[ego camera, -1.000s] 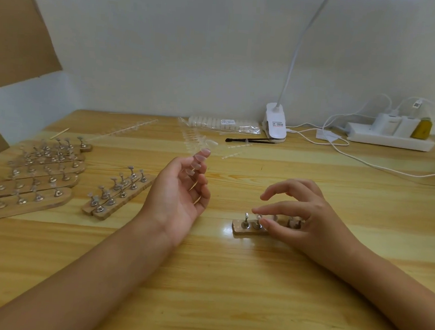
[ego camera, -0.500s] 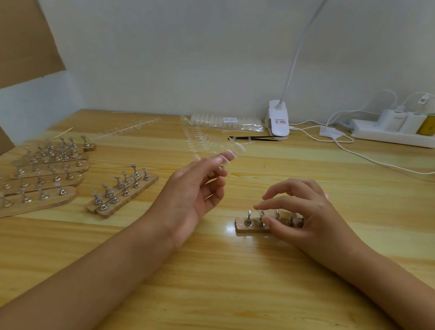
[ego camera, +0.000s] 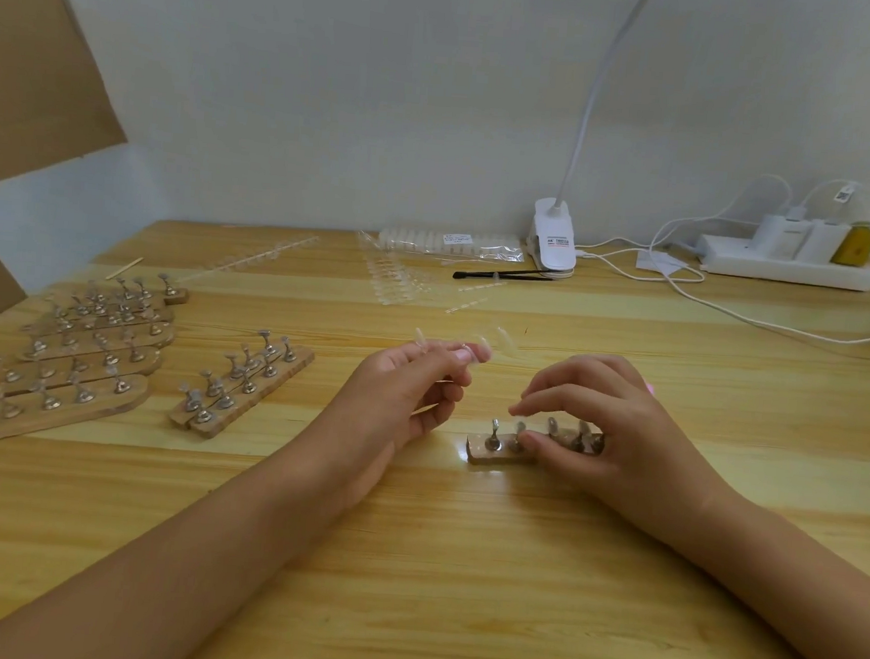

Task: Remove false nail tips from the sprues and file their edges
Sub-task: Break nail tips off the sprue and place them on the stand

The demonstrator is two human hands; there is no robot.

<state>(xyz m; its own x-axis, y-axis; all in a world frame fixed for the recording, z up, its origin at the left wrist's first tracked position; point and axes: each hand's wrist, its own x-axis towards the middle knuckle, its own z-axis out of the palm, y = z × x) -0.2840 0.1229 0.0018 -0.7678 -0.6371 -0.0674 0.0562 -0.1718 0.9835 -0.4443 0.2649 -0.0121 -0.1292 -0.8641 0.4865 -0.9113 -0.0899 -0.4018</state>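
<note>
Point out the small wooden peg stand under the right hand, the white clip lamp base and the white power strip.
Small wooden peg stand (ego camera: 482,454): head view, bare left end of block.
White clip lamp base (ego camera: 555,246): head view, front of the clip.
White power strip (ego camera: 787,273): head view, long front side.

Your left hand (ego camera: 402,394) has swung in and dropped lower, closing on your right hand (ego camera: 616,434) at the wooden stand (ego camera: 486,455). Its fingers (ego camera: 459,354), open and upright a second ago, now curl forward. The clear sprue strip (ego camera: 501,340) they pinch lies roughly level and blurred, poking out past the fingertips.
</note>
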